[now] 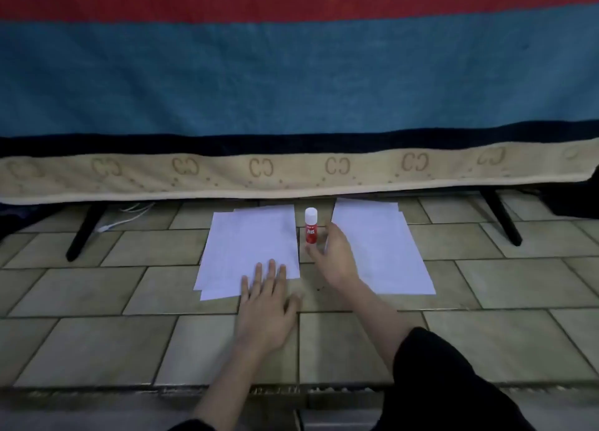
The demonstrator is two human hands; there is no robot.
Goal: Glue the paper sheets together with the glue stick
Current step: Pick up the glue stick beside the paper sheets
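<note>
On the tiled floor [162, 343], the left hand [265, 304] is laid flat, palm down, with the fingers straight and a little spread. Its fingertips rest on the near edge of the left paper stack [249, 245]; the palm lies on the tiles. The right hand [330, 255] is reached forward, with its thumb and fingers loosely curved around the bottom of the glue stick [311, 225]. It cannot be told whether the stick is already touched; nothing is seen to be gripped. The right forearm comes out of a dark sleeve [437, 382] at the lower right.

The glue stick stands upright between the two stacks, red body and white cap still on. The right paper stack [385, 252] lies just beside the right hand, and its near left corner is partly covered by the wrist. In each stack the sheets are slightly shifted, so that more than one edge is seen.

The floor is made of pale beige tiles in staggered rows, with dark joints. Behind the papers a low frame on black legs [82, 232] is covered by a blanket [291, 80] in blue with a red stripe, a dark band and a beige patterned border. White cables [129, 213] are seen under it, at the left.
</note>
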